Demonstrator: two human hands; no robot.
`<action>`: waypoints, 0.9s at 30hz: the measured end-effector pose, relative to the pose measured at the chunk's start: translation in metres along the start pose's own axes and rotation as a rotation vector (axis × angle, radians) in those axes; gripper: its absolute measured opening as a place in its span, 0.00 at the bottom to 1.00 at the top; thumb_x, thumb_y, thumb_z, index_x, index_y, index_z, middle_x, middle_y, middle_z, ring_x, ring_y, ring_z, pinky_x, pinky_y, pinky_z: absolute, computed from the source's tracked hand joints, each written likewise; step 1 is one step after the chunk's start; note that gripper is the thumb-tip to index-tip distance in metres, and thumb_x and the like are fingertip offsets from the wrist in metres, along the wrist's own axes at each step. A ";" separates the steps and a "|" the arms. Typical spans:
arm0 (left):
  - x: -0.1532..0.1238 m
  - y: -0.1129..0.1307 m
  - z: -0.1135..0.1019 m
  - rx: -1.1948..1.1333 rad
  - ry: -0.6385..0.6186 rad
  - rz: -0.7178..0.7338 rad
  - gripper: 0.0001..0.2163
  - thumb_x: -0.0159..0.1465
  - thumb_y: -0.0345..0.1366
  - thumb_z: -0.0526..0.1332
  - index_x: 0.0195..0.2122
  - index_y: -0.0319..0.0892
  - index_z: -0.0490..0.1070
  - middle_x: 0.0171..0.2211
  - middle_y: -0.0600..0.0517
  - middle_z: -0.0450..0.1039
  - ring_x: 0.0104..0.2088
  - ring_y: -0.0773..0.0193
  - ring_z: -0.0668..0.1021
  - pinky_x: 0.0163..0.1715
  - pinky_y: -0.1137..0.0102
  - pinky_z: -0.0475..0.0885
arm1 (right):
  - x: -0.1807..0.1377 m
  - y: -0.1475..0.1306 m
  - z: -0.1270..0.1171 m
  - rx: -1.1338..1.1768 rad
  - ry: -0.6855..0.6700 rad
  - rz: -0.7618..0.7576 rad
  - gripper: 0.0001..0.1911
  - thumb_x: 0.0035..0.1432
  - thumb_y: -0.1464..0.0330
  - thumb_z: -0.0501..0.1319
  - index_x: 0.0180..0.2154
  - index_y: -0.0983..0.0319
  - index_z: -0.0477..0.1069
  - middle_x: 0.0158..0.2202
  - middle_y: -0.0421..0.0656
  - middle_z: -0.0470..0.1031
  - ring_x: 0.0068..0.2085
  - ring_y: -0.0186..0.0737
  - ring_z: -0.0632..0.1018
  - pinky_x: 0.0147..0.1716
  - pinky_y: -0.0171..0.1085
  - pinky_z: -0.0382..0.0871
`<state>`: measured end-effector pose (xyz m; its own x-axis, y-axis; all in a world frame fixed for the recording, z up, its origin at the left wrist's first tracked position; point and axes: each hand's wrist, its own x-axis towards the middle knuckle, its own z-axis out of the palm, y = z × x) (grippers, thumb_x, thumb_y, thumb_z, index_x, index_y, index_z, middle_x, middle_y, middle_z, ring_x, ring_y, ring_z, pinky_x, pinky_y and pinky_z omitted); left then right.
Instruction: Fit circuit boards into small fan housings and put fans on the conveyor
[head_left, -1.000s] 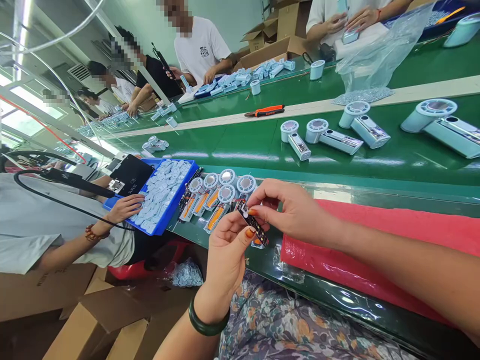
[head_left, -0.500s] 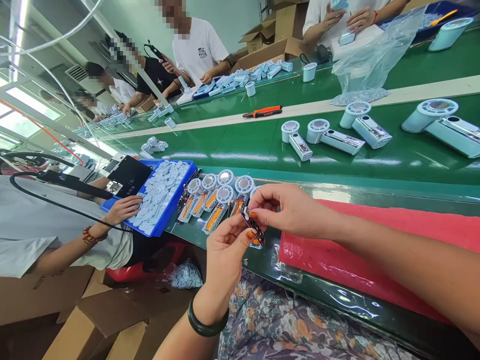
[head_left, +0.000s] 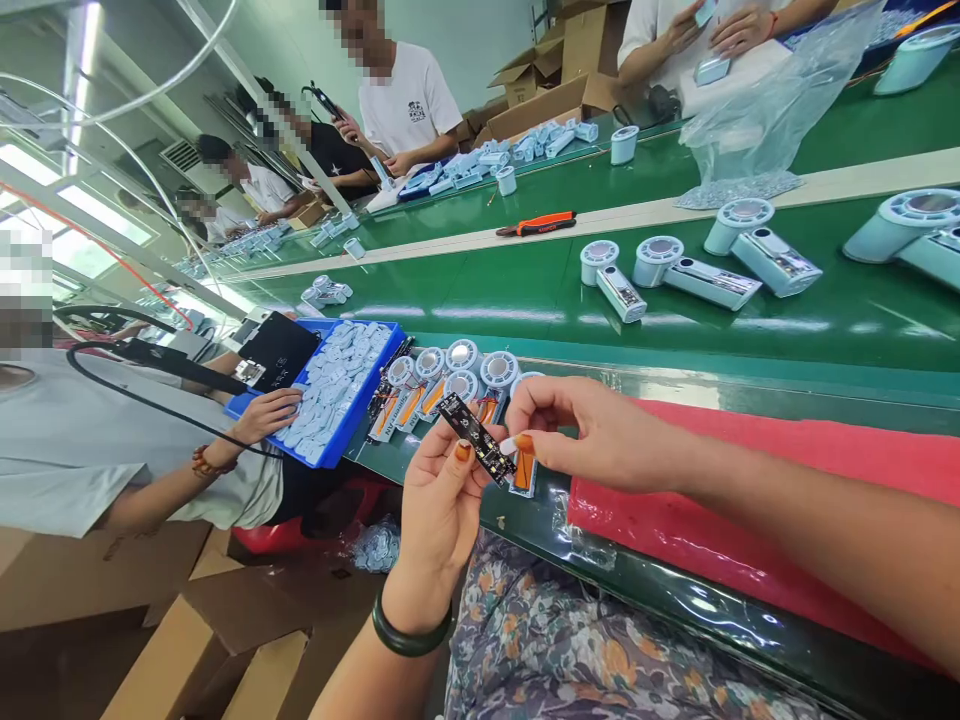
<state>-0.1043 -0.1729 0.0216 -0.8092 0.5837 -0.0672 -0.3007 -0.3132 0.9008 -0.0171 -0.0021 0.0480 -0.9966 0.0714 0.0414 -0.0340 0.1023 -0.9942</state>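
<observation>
My left hand (head_left: 442, 490), with a dark bangle at its wrist, grips a narrow black circuit board (head_left: 474, 437) between thumb and fingers. The board is tilted, its populated face turned up toward me. At its lower right end my right hand (head_left: 562, 430) is closed in a pinch on a small white piece (head_left: 509, 445), which touches or nearly touches the board. Just behind both hands lie several light blue handheld fan bodies (head_left: 461, 385) with round heads and orange strips in open handles. One handle (head_left: 523, 472) shows partly beneath my right fingers.
A red mat (head_left: 675, 510) lies under my right forearm. To the left, a co-worker's hand (head_left: 271, 412) rests at a blue tray (head_left: 394, 350) of small light blue parts. Beyond are more fans (head_left: 697, 282) on the green belt (head_left: 465, 300), pliers (head_left: 536, 224) and a plastic bag (head_left: 750, 150).
The circuit board has turned, so more of its face shows, lying lengthwise across my left fingers. My right fingertips have shifted to its lower end with the white piece. The view has moved slightly.
</observation>
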 end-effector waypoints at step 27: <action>-0.039 0.053 -0.100 0.784 0.188 0.464 0.14 0.60 0.37 0.73 0.48 0.43 0.81 0.36 0.50 0.80 0.36 0.64 0.80 0.37 0.70 0.77 | 0.019 0.032 0.113 -0.420 -0.263 -0.069 0.06 0.65 0.66 0.61 0.42 0.59 0.73 0.35 0.41 0.77 0.33 0.37 0.75 0.32 0.37 0.62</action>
<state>-0.1394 -0.2869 0.0295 -0.8519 0.3745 0.3661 0.4454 0.1503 0.8826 -0.0453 -0.1093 0.0062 -0.9801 -0.1967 0.0255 -0.1213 0.4924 -0.8619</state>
